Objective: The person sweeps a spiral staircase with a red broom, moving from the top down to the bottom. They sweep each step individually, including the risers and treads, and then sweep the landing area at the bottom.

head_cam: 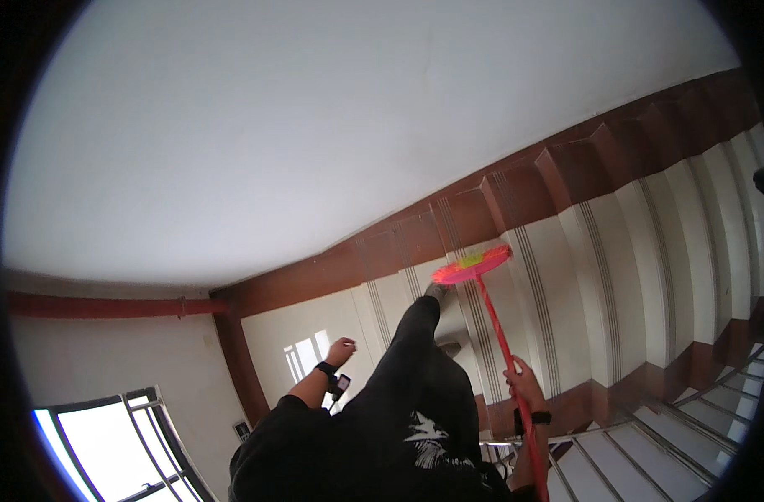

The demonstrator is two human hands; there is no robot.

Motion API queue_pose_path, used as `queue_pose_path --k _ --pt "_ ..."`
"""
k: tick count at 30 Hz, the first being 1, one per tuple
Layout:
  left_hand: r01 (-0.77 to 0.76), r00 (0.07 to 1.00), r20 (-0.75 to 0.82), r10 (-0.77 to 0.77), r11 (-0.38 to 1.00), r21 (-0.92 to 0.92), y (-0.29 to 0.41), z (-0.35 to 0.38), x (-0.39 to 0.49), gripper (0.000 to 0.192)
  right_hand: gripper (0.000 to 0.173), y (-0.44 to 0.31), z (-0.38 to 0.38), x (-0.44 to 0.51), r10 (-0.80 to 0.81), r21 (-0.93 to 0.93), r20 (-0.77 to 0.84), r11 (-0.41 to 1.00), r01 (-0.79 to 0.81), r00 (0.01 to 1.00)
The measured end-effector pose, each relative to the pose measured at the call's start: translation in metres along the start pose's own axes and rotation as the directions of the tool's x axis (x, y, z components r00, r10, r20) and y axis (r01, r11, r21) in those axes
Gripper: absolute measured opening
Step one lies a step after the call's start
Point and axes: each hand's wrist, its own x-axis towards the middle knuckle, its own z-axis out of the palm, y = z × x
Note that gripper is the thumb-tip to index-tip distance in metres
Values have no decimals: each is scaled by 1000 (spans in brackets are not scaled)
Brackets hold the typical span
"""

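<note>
My right hand (525, 381) grips the red handle of a broom (499, 323), which runs from the bottom edge up to its head. The broom head (472, 266), pink with orange and yellow-green bristles, is over a stair tread near the brown skirting. To the left, my left hand (341, 351) hangs beside my body, its fingers partly curled, and nothing can be made out in it. A dark strap and a small device are at the left wrist; another dark strap is on the right one. My legs in dark trousers stand on the stairs (554, 282), a shoe partly showing.
Pale steps with dark grooved lines curve away to the right, edged by brown skirting (520, 188) along a white wall (332, 138). Metal railings (598, 461) line the lower right side. A landing (263, 332) and a barred window (112, 452) lie at left.
</note>
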Motion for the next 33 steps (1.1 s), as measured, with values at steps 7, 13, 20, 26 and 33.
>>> queue_pose_path --k 7,13,20,26,33 --pt "171 985 27 -173 928 -331 -71 -10 -75 31 62 62 -15 0 114 16 26 993 -114 993" --pt "90 996 19 -90 901 -424 -58 -12 -101 30 52 92 -8 -1 80 210 59 973 -91 995" --pt "134 991 49 -125 941 -311 -33 -38 -80 35 39 111 4 0 54 393 161 912 -114 985" --pt "-27 993 110 49 981 -194 12 -65 -20 29 38 131 34 4 41 435 97 897 -79 994" --pt "-170 960 202 194 977 -128 14 -68 123 32 27 138 85 6 142 201 -44 971 -131 989"
